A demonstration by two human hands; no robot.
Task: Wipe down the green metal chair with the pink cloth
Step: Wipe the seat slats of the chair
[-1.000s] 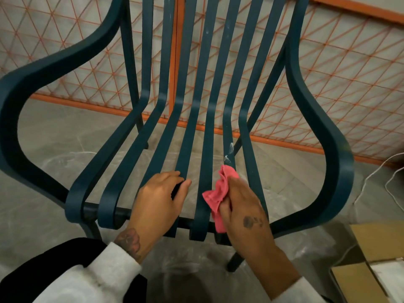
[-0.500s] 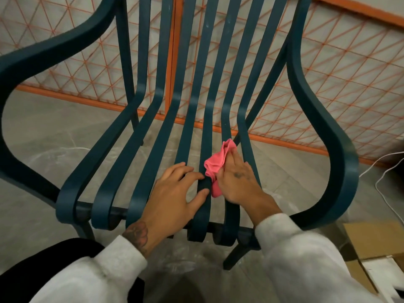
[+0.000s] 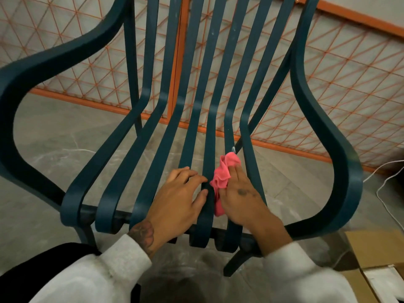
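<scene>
Your right hand [image 3: 238,200] presses pink cloth [image 3: 223,171] flat-fingered; seat slat [image 3: 231,127] runs near-to-far ahead, left hand [image 3: 181,197] splayed just left.

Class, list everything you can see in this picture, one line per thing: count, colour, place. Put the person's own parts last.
green metal chair: one, dark green, centre, filling most of the view
pink cloth: one, pink, on a seat slat right of centre, partly under the right hand
mesh fence: one, orange, behind the chair
floor: one, grey, beneath the chair
cable: white, on the floor at the right edge, count unclear
cardboard: brown, bottom right corner, count unclear
sleeves: two, pale grey, bottom edge
left hand: one, resting flat on the seat slats beside the cloth
right hand: one, pressing the cloth onto a slat
</scene>
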